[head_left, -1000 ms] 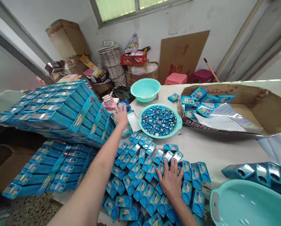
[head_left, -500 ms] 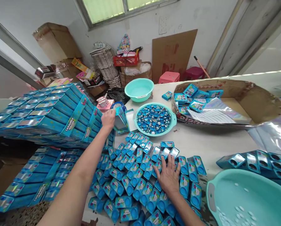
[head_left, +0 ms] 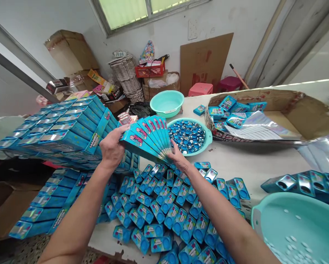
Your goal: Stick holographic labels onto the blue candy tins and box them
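A fanned stack of flat blue printed cardboard pieces (head_left: 146,137) is held up between my two hands, above the table's left-centre. My left hand (head_left: 112,146) is closed around its left end, and my right hand (head_left: 178,157) pinches the narrow, gathered end. Beneath them stand many small blue containers (head_left: 167,203), packed closely with round recesses on top. Just behind the right hand sits a turquoise bowl (head_left: 209,141) of blue-and-silver round caps (head_left: 186,136); the stack hides its left edge.
Banded blue boxes (head_left: 57,135) are piled high on the left. An open cardboard box (head_left: 313,113) with small blue packs stands at back right. At front right is a turquoise basin (head_left: 304,216) with white tablets. Another turquoise bowl (head_left: 167,104) stands at the back.
My left hand has lifted the cardboard stack from beside the cap bowl, and it is now fanned. My right hand has left the small containers and moved up-left onto the stack.
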A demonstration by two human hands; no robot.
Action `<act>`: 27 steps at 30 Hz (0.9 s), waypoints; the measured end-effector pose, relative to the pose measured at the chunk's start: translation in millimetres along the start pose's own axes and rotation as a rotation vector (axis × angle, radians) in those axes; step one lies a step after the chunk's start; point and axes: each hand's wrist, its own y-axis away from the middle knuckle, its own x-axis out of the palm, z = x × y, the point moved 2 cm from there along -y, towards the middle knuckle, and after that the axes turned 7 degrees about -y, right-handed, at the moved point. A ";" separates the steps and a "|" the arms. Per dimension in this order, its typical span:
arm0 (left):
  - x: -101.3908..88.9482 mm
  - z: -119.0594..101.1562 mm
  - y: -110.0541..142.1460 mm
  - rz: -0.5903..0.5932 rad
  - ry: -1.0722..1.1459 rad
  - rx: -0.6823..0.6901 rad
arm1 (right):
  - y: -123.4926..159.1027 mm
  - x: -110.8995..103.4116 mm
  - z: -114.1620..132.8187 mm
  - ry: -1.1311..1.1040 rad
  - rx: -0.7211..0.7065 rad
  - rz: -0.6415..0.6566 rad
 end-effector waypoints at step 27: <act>71.6 -90.7 70.1 0.344 0.486 -0.129 | 104.9 -12.5 -2.2 -0.224 0.335 0.081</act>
